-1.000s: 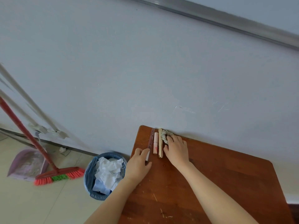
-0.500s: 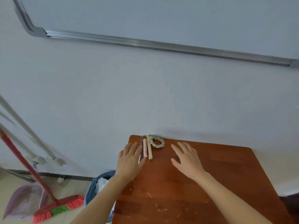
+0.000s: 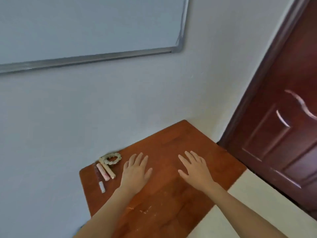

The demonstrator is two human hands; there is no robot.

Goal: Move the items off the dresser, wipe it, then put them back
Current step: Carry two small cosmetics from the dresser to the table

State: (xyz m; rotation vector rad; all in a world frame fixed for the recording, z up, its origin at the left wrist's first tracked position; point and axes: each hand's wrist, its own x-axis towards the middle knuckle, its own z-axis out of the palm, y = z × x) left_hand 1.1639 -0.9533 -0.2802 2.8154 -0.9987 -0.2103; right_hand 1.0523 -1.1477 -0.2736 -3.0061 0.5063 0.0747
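Both hands are empty. The left hand (image 3: 135,171) and right hand (image 3: 195,170) lie palm-down on the worktop (image 3: 171,203), fingers straight and slightly spread, holding nothing. It cannot be told whether they press down.

4 items sit in the worktop corner by the wall, at about 10 o'clock from the left hand, near it but not touching:
- scrunchie (image 3: 112,158)
- gold tube (image 3: 107,167)
- pink tube (image 3: 103,172)
- dark stick with a white cap (image 3: 100,179)

The 3 sticks lie parallel, side by side. The gold tube's far end overlaps the scrunchie ring.

Handling, as a judgement:
- All 4 look light.
- The scrunchie is soft and squashy, so a pinch anywhere on the ring should do, though lifting it may drag the gold tube.
- The tubes are stiff, smooth and round, so they are likely to roll. Pinching mid-length from both sides, or gathering all 3 together, looks safest.
- The dark stick is better held by the body, since the cap may pull off.

No cloth is in view. There are pale scuffs at 6 o'clock on the worktop.
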